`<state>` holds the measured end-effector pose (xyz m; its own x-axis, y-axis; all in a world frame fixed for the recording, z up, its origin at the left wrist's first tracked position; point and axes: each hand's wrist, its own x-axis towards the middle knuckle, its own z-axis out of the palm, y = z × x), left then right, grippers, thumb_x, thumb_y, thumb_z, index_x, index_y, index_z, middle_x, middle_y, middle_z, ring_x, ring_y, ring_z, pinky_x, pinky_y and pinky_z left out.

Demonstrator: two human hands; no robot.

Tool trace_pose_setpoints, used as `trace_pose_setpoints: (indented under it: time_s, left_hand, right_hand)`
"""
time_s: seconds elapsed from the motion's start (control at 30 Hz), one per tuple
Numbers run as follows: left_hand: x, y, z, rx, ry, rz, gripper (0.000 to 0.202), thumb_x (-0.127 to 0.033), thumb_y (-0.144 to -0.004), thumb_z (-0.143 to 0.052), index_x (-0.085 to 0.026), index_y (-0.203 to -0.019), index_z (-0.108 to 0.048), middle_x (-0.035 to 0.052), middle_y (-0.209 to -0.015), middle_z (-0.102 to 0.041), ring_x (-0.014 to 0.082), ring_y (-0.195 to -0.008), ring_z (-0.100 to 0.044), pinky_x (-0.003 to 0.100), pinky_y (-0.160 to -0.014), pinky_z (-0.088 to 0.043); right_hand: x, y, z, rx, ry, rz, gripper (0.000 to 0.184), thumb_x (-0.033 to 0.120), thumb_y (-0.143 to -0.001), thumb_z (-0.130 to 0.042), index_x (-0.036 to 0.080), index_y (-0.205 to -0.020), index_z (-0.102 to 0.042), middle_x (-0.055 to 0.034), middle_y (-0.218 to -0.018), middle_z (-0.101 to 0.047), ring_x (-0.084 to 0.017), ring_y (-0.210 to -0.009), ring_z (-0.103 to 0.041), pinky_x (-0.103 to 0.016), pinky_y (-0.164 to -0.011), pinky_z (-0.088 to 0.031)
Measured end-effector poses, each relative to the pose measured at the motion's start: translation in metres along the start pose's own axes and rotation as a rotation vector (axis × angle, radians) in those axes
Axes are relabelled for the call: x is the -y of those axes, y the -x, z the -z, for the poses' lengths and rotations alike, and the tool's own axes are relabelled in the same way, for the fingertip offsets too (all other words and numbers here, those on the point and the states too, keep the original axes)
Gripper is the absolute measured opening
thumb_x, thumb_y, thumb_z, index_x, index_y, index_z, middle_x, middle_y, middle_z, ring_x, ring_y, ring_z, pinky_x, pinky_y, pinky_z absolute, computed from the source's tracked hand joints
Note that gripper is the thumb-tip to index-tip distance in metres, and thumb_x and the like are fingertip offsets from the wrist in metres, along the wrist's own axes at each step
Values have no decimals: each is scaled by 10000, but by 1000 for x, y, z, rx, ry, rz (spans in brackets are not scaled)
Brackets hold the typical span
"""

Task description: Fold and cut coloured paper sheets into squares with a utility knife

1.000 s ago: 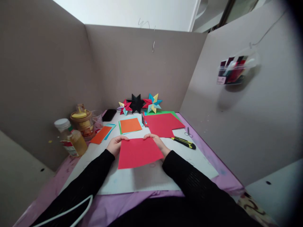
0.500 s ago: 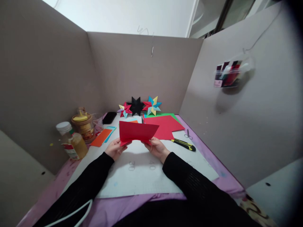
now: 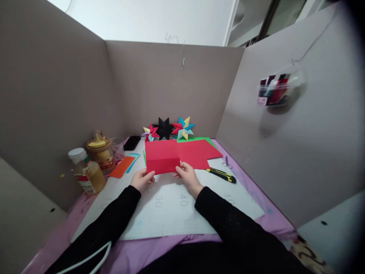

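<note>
A red sheet of paper (image 3: 162,151) is held up over the white mat (image 3: 171,219), with a crease or folded edge running across its lower part. My left hand (image 3: 142,180) pinches its lower left corner, thumb in front. At the lower right corner, my right hand (image 3: 187,176) grips it the same way. Behind it and to the right lies a larger red sheet (image 3: 196,153) with a cut-out corner, on top of a green sheet (image 3: 210,141). A yellow and black utility knife (image 3: 221,175) rests right of my right hand, near small scissors (image 3: 227,163).
Folded paper stars, one black (image 3: 164,128) and one multicoloured (image 3: 184,128), lean at the back wall. On the left stand a glass bottle (image 3: 89,173), a lidded jar (image 3: 101,154), a plastic cup (image 3: 118,148), a black phone (image 3: 132,143) and orange paper strips (image 3: 122,166). Grey panels enclose three sides.
The red paper has gone from bowed and tilted to flatter, its face now turned towards me and a horizontal crease showing. Both hands still hold its lower corners.
</note>
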<state>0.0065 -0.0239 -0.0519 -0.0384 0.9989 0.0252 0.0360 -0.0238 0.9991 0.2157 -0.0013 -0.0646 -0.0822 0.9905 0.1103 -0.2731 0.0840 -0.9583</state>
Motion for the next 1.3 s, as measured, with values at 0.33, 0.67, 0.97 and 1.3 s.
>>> trace_pose_setpoints:
  time_s: [0.33, 0.67, 0.97, 1.3]
  left_hand:
    - [8, 0, -8, 6, 5, 23, 412, -393, -537, -763, -104, -812, -661, 63, -656, -681, 162, -557, -593, 241, -472, -427]
    - [-11, 5, -5, -171, 89, -63, 419, -415, -557, -752, -116, -831, -648, 88, -715, -699, 217, -712, -649, 262, -560, -463]
    - [-1, -3, -2, -330, 197, -212, 386, -418, -545, -754, -121, -761, -634, 21, -661, -670, 144, -584, -587, 250, -573, -460]
    - [-2, 0, -4, -335, -13, -189, 355, -388, -578, -732, -110, -791, -678, 75, -744, -703, 222, -716, -638, 293, -658, -491]
  right_hand:
    - [4, 3, -1, -10, 123, 110, 269, 376, -716, -625, 198, -672, -428, 58, -486, -512, -119, -476, -569, -202, -442, -391]
    - [4, 10, -38, 51, -38, 96, 253, 377, -671, -681, 180, -779, -566, -3, -661, -612, -128, -578, -577, -259, -564, -450]
    - [-23, 4, -110, -32, -186, 71, 291, 339, -603, -722, 204, -707, -486, 58, -573, -509, -88, -465, -443, -227, -472, -357]
    - [-29, -7, -100, -93, -197, -10, 287, 331, -571, -724, 188, -567, -476, 67, -467, -441, -80, -449, -369, -232, -455, -290]
